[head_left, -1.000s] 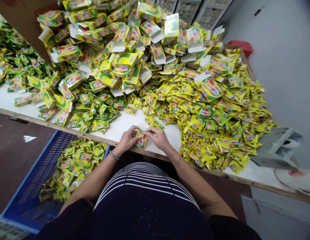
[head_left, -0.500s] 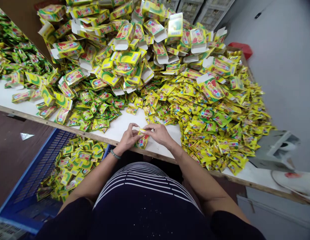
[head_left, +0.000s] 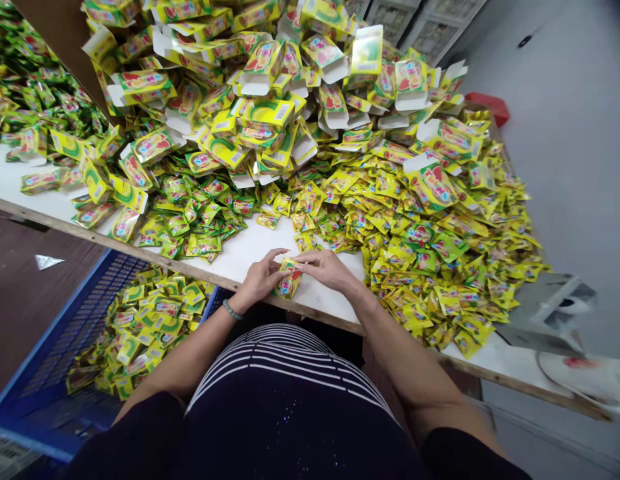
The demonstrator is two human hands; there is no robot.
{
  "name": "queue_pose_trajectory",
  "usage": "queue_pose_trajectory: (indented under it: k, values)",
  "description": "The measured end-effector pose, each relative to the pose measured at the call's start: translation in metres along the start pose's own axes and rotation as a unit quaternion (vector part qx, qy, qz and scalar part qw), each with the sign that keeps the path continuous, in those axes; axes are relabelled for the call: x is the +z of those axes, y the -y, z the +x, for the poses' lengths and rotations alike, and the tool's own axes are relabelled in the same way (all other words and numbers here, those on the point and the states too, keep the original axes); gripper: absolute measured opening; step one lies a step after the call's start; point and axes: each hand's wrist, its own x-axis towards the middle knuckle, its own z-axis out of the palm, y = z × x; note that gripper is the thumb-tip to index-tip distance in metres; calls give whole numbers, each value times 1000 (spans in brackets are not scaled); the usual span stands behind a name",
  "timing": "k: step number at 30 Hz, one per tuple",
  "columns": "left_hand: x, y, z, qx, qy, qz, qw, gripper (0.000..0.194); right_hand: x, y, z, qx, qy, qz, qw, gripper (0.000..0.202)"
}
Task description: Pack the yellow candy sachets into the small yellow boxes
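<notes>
A blue crate [head_left: 55,347] of packets is seen low on the left. A small yellow-green box [head_left: 289,283] with red print is pinched between the left hand [head_left: 260,279] and the right hand [head_left: 326,268], both closed on it, over the white table [head_left: 250,247] edge
</notes>
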Motion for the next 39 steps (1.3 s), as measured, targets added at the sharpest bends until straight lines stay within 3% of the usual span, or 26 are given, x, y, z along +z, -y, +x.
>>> queue_pose_trajectory:
  k: [3, 6, 11, 15, 18, 19, 21, 23, 25, 28, 34, 36, 39]
  values:
    - [1, -2, -2, 23, -15, 50, 998, 49, 25, -5, -17, -24, -117, -9, 993, 25]
    - [2, -2, -3, 37, -41, 101, 993, 40, 44, -11, -23, -48, -187, -19, 981, 25]
    - [7, -1, 1, 27, -53, 134, 989, 37, 57, -14, -18, -60, -215, -27, 974, 25]
    - [3, -12, 4, 11, -57, 83, 995, 41, 55, -13, -22, -46, -202, -23, 978, 31]
    - [-35, -36, -12, -4, -102, 106, 989, 42, 38, -20, -27, 24, -247, -37, 968, 32]
    - [-54, -46, -21, -17, -114, 153, 982, 41, 29, -25, -27, 52, -272, -53, 959, 32]
    - [-96, -67, -41, -70, -85, 294, 949, 36, 13, -34, -25, 92, -298, -114, 943, 31]
    - [-127, -84, -57, -117, -72, 393, 909, 32, 2, -42, -20, 115, -270, -195, 936, 31]
    - [-135, -94, -60, -129, -85, 437, 886, 29, 0, -45, -13, 140, -222, -255, 931, 39]
    - [-103, -90, -31, -96, -118, 426, 892, 29, 5, -39, -5, 191, -172, -278, 925, 39]
    - [-1, -50, 81, -69, -133, 391, 908, 28, 16, -28, -15, 203, -164, -250, 933, 20]
    - [19, -40, 104, -69, -123, 349, 927, 25, 15, -33, -23, 207, -173, -212, 939, 18]
    - [28, -28, 115, -68, -94, 283, 952, 25, 7, -45, -33, 191, -202, -119, 953, 26]
